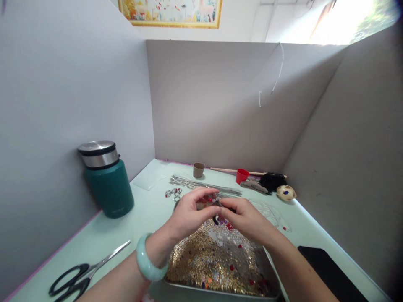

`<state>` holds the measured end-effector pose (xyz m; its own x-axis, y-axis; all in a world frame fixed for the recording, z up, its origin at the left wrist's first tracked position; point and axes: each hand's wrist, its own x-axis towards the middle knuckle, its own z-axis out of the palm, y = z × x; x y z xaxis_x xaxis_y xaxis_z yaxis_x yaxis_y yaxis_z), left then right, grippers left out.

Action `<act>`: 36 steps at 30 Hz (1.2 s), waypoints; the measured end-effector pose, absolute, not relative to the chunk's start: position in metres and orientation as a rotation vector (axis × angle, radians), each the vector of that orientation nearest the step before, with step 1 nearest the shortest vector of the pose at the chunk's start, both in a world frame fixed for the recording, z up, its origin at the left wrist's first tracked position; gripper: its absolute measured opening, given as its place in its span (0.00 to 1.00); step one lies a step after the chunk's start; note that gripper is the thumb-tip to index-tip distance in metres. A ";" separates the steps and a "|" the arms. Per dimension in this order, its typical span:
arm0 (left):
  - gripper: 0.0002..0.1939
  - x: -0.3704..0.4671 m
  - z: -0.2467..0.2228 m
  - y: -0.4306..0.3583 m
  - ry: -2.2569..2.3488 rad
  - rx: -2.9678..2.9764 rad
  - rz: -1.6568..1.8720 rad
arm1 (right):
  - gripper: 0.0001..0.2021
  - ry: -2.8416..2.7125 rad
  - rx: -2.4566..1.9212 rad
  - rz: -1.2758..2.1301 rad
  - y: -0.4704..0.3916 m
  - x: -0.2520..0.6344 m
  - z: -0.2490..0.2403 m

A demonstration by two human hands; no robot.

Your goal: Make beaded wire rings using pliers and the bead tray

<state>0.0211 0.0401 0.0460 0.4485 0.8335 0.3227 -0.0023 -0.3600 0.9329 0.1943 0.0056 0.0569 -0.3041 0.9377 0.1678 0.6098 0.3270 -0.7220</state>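
Both hands meet above the far part of a metal tray [277, 289] filled with gold and silver beads [201, 256], with red ones scattered among them. My left hand [192, 209] is closed, thumb against the fingers, on a small beaded piece [210, 199] with red and clear beads. My right hand [244, 216] pinches close beside the left fingertips. A black curved item [215, 220] shows under the fingertips, and more black shows by the right fingers; its kind is mostly hidden. A light green bangle [147, 260] is on my left wrist.
Scissors [91, 272] and a green bottle [110, 184] are at left. Behind the hands lie thin wires [201, 184], a beaded loop piece [173, 193], a brown cup [198, 170] and a red cup [242, 175]. Clear strands [267, 212] and a black flat object [330, 272] are at right. Partitions surround the table.
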 end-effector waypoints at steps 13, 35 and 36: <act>0.20 0.020 0.049 0.038 0.600 1.544 1.026 | 0.13 -2.021 -1.364 0.688 0.002 0.190 0.053; 0.05 0.016 0.032 0.043 0.756 2.225 0.585 | 0.13 -1.907 -1.272 1.164 -0.005 0.205 0.070; 0.04 0.016 0.033 0.043 0.769 2.209 0.583 | 0.13 -1.907 -1.292 1.151 -0.005 0.205 0.070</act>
<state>0.0160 0.0433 0.0328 0.7206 0.6713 0.1734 0.3484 -0.5668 0.7466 0.2048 -0.0047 0.0701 -0.3795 0.9250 -0.0157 0.4450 0.1677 -0.8797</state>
